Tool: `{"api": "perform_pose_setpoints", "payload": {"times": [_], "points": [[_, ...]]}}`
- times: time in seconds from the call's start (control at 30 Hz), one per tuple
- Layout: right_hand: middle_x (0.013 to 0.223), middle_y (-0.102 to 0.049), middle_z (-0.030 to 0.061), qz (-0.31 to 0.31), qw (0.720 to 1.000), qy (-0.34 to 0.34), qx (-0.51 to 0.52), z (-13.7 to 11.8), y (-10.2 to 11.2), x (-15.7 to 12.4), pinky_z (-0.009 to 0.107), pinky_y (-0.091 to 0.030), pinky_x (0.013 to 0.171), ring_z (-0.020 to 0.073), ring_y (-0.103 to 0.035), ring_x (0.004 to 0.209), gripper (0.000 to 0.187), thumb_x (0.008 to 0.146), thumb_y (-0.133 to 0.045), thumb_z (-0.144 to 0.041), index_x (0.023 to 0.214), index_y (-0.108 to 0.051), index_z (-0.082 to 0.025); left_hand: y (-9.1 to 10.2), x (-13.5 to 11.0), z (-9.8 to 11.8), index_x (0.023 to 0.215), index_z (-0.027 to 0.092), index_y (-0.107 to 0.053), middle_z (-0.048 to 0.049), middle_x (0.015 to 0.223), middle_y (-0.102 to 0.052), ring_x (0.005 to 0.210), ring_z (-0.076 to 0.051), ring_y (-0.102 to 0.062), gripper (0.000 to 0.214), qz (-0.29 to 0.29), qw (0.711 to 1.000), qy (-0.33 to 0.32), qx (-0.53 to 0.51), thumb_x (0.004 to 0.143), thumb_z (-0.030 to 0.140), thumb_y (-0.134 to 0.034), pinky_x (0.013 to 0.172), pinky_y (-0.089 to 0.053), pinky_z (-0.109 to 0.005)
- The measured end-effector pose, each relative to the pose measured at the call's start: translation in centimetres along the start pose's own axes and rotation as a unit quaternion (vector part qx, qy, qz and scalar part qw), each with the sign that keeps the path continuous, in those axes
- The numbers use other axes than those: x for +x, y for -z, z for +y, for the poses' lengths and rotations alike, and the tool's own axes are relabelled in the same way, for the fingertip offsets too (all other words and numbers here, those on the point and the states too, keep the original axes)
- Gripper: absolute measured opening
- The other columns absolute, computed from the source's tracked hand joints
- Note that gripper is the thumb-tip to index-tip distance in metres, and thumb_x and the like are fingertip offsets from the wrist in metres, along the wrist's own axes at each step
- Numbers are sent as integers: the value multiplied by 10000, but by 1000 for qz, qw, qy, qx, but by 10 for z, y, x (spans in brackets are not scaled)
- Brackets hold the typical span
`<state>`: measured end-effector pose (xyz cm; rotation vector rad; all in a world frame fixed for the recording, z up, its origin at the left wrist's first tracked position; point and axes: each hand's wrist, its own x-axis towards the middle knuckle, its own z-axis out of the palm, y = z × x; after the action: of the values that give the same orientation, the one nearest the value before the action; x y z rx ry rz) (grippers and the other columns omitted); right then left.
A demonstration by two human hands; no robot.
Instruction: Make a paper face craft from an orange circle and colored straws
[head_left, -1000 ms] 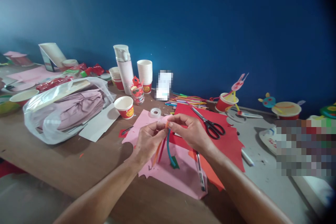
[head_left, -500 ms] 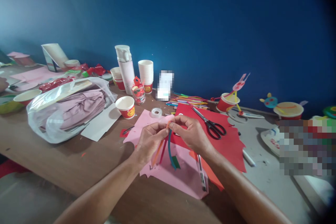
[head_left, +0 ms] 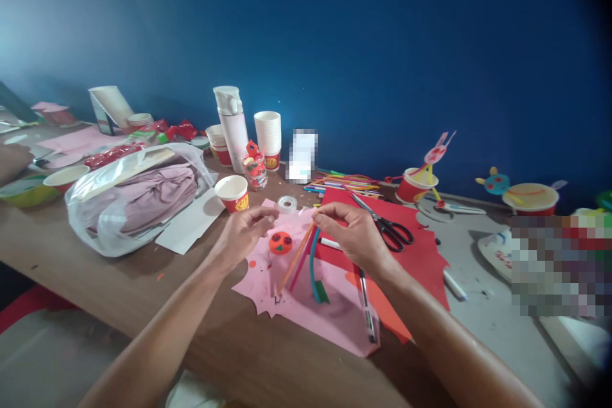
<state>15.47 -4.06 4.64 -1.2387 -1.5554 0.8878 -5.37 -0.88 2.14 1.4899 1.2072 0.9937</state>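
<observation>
My right hand [head_left: 356, 237] pinches the top ends of three straws [head_left: 306, 255], one orange, one pink and one blue. They hang down and fan out over a pink paper sheet [head_left: 329, 319]. My left hand [head_left: 245, 229] is a short way to the left of the straws, its fingertips pinched together on something I cannot make out. Between my hands, a small orange round cut-out [head_left: 280, 242] with dark spots lies on the pink sheet.
Black scissors [head_left: 388, 228] lie on red paper [head_left: 421, 261]; a pen [head_left: 366, 309] lies under my right wrist. A tape roll [head_left: 287, 204], a red paper cup [head_left: 233, 193], a plastic bag [head_left: 129, 197], a flask [head_left: 233, 131], stacked cups [head_left: 266, 137] and loose straws [head_left: 344, 185] crowd the wooden table [head_left: 157, 306].
My left hand has let go of the straws and moved left, uncovering the orange cut-out. My right hand keeps the straws, now tilted more to the left.
</observation>
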Motion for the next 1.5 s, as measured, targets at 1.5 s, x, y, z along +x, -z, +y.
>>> {"api": "perform_pose_setpoints", "payload": {"times": [1.5], "points": [[731, -632, 2, -55, 998, -7, 31, 4, 6, 2, 250, -426, 627, 130, -568, 681, 190, 770, -602, -374, 781, -643, -188, -2, 6, -20, 669, 175, -502, 35, 582, -535, 525, -109, -503, 113, -27, 987, 12, 159, 667, 252, -585, 506, -374, -219]]}}
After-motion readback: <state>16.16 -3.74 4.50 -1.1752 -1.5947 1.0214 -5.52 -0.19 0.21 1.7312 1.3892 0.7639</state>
